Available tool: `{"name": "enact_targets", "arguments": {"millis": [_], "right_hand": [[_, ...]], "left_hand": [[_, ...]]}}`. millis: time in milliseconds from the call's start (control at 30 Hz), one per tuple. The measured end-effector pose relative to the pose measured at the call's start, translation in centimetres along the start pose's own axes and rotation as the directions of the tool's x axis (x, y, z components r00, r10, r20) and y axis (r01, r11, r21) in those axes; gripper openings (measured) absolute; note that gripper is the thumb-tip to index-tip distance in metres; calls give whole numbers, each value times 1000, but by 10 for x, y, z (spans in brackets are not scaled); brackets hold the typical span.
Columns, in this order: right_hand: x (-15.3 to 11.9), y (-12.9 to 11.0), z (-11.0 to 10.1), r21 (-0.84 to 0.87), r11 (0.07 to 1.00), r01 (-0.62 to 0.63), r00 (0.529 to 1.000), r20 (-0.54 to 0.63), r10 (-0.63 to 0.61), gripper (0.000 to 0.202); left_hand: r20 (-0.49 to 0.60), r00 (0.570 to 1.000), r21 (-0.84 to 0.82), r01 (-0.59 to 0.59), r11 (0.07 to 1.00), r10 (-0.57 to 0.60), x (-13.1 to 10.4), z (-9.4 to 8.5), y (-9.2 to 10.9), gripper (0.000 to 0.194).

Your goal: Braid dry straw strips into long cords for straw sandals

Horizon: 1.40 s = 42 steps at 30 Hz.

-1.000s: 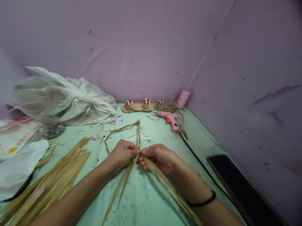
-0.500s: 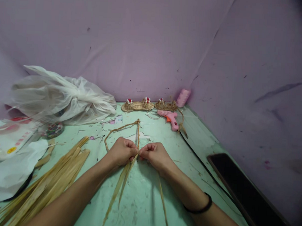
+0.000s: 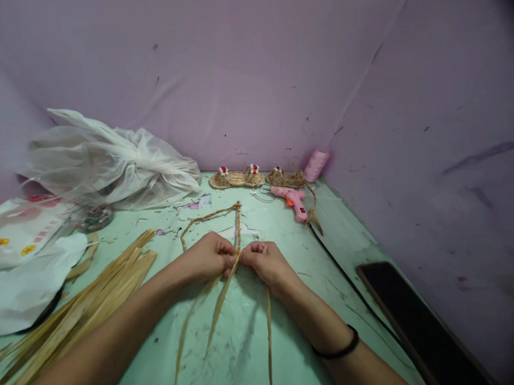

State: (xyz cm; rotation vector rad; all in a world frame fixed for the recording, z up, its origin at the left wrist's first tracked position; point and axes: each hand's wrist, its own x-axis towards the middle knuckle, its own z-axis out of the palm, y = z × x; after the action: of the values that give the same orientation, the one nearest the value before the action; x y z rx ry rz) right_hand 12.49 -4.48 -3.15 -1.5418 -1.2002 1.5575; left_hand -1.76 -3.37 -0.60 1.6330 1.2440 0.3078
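Two bare hands work close together in the head view, both nearer the person than the pink glue gun (image 3: pixel 297 203) and to its left. Left hand (image 3: pixel 211 256) pinches the lower end of a braided cord (image 3: pixel 239 231) between thumb and curled fingers. Right hand (image 3: pixel 267 264) has its thumb and fingertips pinched together just beside that end; what lies between them is too small to tell, and so is whether the two hands touch.

From its knotted top, left of the glue gun and slightly nearer the person, the braided cord runs down to the fingers, while another length bends out leftward and passes behind the left hand. Three loose strips (image 3: pixel 220 304) hang below the hands, well in front of the glue gun. A black band (image 3: pixel 344 350) circles the right wrist.

Just behind the glue gun lie woven pieces (image 3: pixel 240 179) with red and white beads, and a pink spool (image 3: pixel 316 165) leans behind it to the right. Well to its left are a tied plastic bag (image 3: pixel 130 158), a container of beads (image 3: pixel 94 216), a printed package (image 3: pixel 21 227) and, nearer the person, a bundle of dry strips (image 3: pixel 90 299). A black cable (image 3: pixel 351 279) and a dark slab (image 3: pixel 421 330) lie nearer the person, to its right, on the green tabletop (image 3: pixel 294 319).
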Motion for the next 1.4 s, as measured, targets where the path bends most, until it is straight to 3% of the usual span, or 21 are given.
{"name": "enact_targets", "arguments": {"millis": [133,300,400,467,567,667,733,833,967,1133,1200,1300,1400], "right_hand": [[-2,-3,1,-27,1000,-6,1000,-7,6,8],[-4,-3,1,32,999,-20,999,36,19,6],[-4,-1,0,41,999,-14,999,36,13,4],[-4,-1,0,43,999,0,999,43,-2,4],[-5,-4,-1,56,998,-1,997,83,-3,5],[-6,-5,-1,45,999,-22,993,118,17,7],[-5,-5,-1,62,998,4,992,129,-12,7],[-3,-2,-2,81,996,45,988,145,-57,4],[3,2,-7,-53,986,156,974,176,-144,4],[7,9,-8,-334,858,390,920,176,-349,5],[6,8,-6,-348,869,351,936,150,-318,6],[0,-3,-7,-198,972,130,980,175,-96,10],[-6,-16,-14,12,993,-115,944,313,105,16]], "left_hand": [[-155,978,188,171,967,-142,-12,-1,16,18],[-413,909,303,196,933,-56,-23,35,24,13],[-473,881,396,212,893,1,-27,56,25,13],[-426,905,443,192,876,17,-28,55,26,14],[-326,945,351,140,926,-19,-25,35,29,14],[-346,909,-48,229,972,-231,-18,13,30,16],[-197,914,-318,283,905,-355,-12,8,27,24],[33,942,-519,302,800,-335,-6,12,19,12],[-24,945,-468,278,839,-326,0,13,10,8],[-66,951,-399,254,881,-303,4,9,12,13],[-86,955,-411,226,883,-284,6,11,10,11],[-120,973,-412,131,902,-196,8,13,3,7],[-113,985,-407,74,910,-130,7,12,-1,8]]}}
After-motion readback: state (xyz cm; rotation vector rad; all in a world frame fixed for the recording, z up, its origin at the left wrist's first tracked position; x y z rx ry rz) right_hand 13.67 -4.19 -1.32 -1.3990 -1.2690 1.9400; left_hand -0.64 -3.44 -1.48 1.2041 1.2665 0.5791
